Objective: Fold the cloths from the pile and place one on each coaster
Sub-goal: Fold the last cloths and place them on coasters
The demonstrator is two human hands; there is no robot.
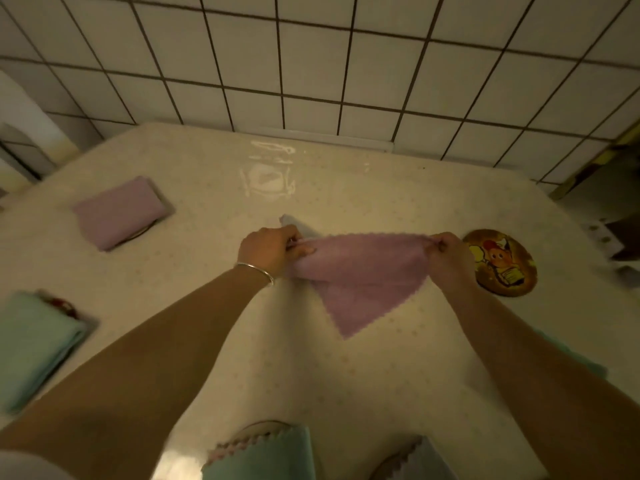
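A pink cloth (360,275) hangs stretched between my hands above the table's middle, one corner pointing down toward me. My left hand (268,252) pinches its left corner and my right hand (446,256) pinches its right corner. Just right of my right hand lies a bare round coaster (502,265) with a cartoon picture. A folded pink cloth (119,211) sits on a coaster at the far left. On the left edge, a folded green cloth (34,344) covers another coaster. A pale cloth corner (294,223) shows behind my left hand.
The table (346,375) has a glossy cream cover and stands against a tiled wall (311,64). At the near edge lie a green cloth over a pink one (263,452) and a pale cloth (412,459), each over a coaster. A green cloth edge (585,362) peeks beside my right forearm.
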